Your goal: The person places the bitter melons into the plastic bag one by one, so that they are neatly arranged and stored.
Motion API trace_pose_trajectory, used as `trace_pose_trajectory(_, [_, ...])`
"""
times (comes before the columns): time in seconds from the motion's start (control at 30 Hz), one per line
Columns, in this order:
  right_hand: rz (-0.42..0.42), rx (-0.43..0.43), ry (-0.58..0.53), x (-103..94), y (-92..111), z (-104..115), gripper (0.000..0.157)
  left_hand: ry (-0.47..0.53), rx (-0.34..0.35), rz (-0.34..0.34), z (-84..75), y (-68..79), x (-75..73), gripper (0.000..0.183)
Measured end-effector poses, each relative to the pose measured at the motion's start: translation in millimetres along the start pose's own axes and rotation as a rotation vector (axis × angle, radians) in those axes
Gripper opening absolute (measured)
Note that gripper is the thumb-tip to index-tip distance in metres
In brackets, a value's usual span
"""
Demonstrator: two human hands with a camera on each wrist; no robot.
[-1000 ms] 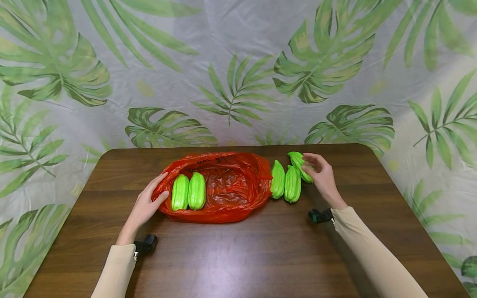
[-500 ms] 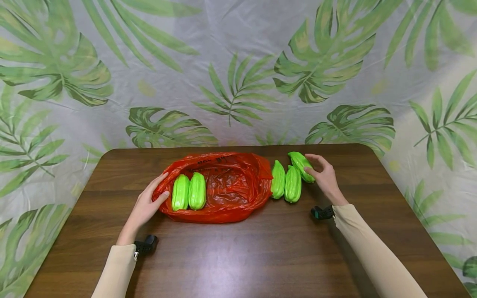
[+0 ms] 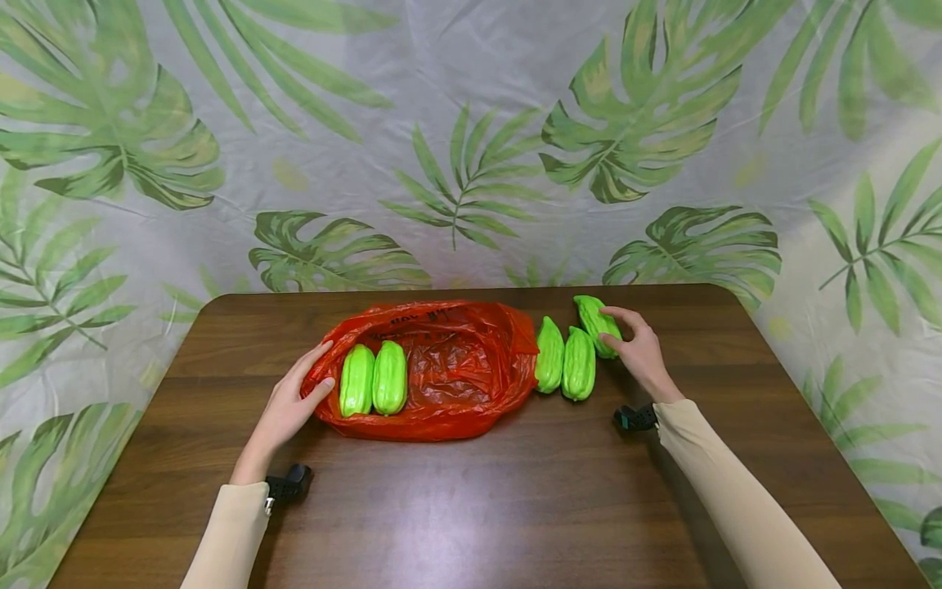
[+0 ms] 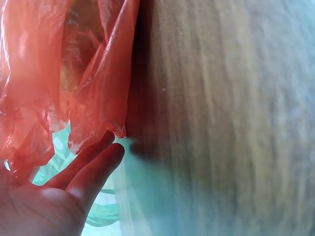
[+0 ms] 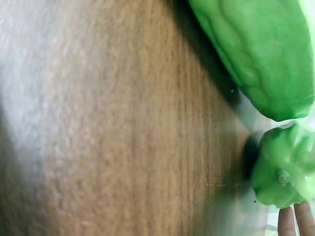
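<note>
A red plastic bag (image 3: 456, 421) lies on its base with its mouth spread upward. Inside its left part sit two bright green bitter melons (image 3: 356, 380), side by side. My left hand (image 3: 290, 401) rests at the bag's left rim with thumb and fingers spread; straight fingers (image 4: 96, 169) reach along the red film in the left wrist view. My right hand (image 3: 640, 352) holds a bitter melon (image 3: 591, 319) between thumb and fingers at the back right. Two more bitter melons (image 3: 578, 366) stand between this one and the bag. In the right wrist view fingertips (image 5: 286, 223) touch the held melon's side.
Everything lies on a dark brown wooden table (image 3: 441, 507), the bag near its back edge. Behind hangs a pale cloth (image 3: 478, 65) printed with green leaves. A black wrist camera (image 3: 290, 483) sits on the left wrist, another (image 3: 634, 418) on the right.
My right hand has closed its fingers onto the far right bitter melon and turned it slightly, so it sits a little further back and more upright. The left hand and bag stay put.
</note>
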State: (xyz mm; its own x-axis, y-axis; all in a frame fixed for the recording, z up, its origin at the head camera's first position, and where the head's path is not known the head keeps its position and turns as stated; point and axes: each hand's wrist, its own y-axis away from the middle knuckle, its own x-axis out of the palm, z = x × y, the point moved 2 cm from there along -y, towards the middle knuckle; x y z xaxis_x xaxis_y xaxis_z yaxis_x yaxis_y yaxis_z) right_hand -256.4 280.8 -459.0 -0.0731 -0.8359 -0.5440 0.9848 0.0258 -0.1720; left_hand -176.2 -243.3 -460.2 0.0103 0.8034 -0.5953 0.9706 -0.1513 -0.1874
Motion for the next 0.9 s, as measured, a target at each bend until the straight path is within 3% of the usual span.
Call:
trace_pose_trajectory(0.27, [0.002,-0.02,0.006,0.1,0.3,0.3,0.04,-0.002,-0.002,0.008,-0.2,-0.5,-1.3,0.056])
trace_pose_trajectory(0.67, [0.045,0.063,-0.028,-1.7,5.0,-3.1,0.046,-0.001,0.005,0.005,1.2,-2.0,-2.0,0.055])
trace_pose_trajectory(0.9, [0.03,0.075,-0.04,-4.6,9.4,-5.1,0.048,0.0,-0.002,0.01,0.5,-1.2,-2.2,0.055])
